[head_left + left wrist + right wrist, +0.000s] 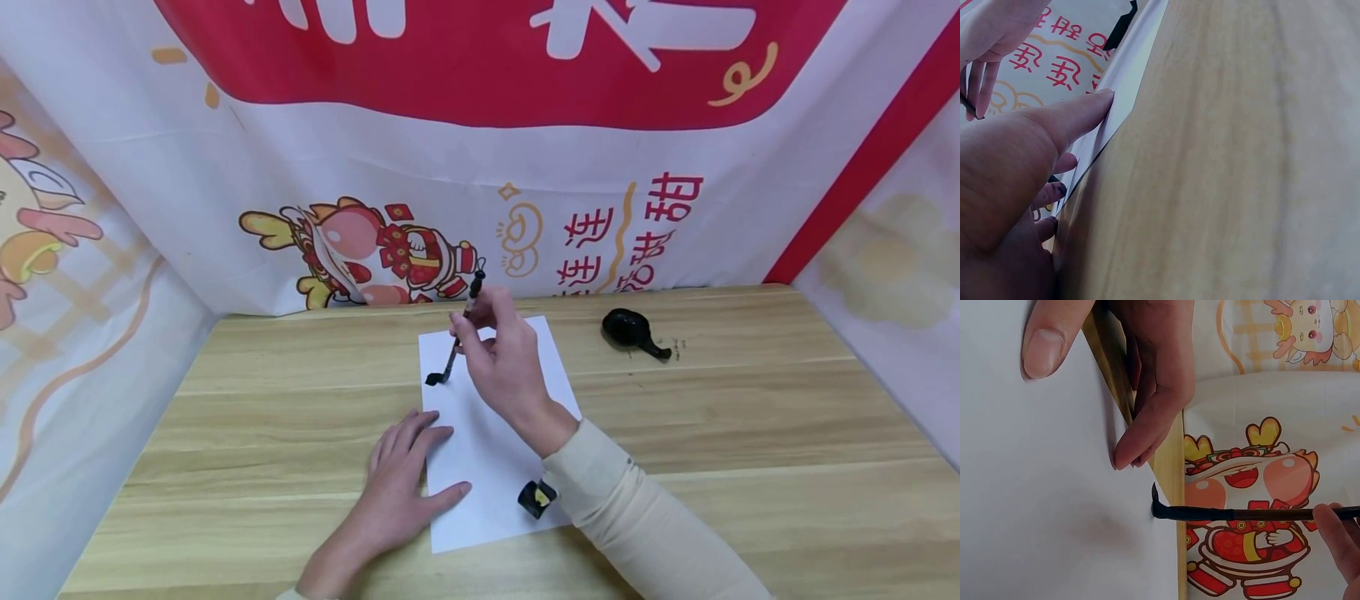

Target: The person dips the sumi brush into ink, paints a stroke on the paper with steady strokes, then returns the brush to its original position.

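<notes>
Nearest to me, toward the near end of my paper [480,467], there is a small black thing [537,498] with a yellow patch, just beside my right sleeve [652,508]; I cannot tell what it is. The paper lies about the middle of the counter [285,450], and its far end comes near the counter's far edge. My left hand [405,483] rests at the side of the paper toward the counter's left edge, its fingers not gripping, the thumb spread well apart from them on the sheet. Farther on, the fingers of my right hand [501,358] are clamped on the handle of the brush [452,354], whose bent black tip touches the paper near its far left corner. To do this stroke well, I think I should press the sheet evenly, put the tip down lightly, and move without haste, because a bent tip may spread the ink too wide. Beyond, toward the counter's far right corner, sits a black dish [628,330], with dark specks beside it. Behind the far edge hangs a printed cloth [420,158].
</notes>
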The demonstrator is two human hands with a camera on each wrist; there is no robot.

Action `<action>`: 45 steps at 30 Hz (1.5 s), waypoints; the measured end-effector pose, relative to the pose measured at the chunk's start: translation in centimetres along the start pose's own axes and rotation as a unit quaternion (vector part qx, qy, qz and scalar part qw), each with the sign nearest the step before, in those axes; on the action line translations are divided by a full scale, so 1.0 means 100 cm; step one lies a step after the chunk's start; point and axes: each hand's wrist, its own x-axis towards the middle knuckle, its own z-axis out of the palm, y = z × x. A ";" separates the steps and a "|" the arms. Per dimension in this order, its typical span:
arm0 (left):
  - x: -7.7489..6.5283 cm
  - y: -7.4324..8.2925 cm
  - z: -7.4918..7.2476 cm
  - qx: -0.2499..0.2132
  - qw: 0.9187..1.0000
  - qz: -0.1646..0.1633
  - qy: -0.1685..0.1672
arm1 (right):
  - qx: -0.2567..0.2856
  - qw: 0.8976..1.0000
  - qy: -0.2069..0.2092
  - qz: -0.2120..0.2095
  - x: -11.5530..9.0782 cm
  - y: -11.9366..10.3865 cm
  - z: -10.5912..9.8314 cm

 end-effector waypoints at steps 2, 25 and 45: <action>0.000 0.000 0.000 -0.001 1.000 0.002 0.003 | 0.000 1.000 0.000 0.001 0.000 0.000 0.000; 0.000 0.001 -0.001 -0.002 1.000 -0.001 0.000 | 0.016 1.000 -0.009 -0.001 0.000 -0.001 -0.003; 0.000 -0.002 0.001 -0.009 0.999 0.027 0.019 | -0.026 0.991 -0.097 -0.086 -0.005 0.000 -0.017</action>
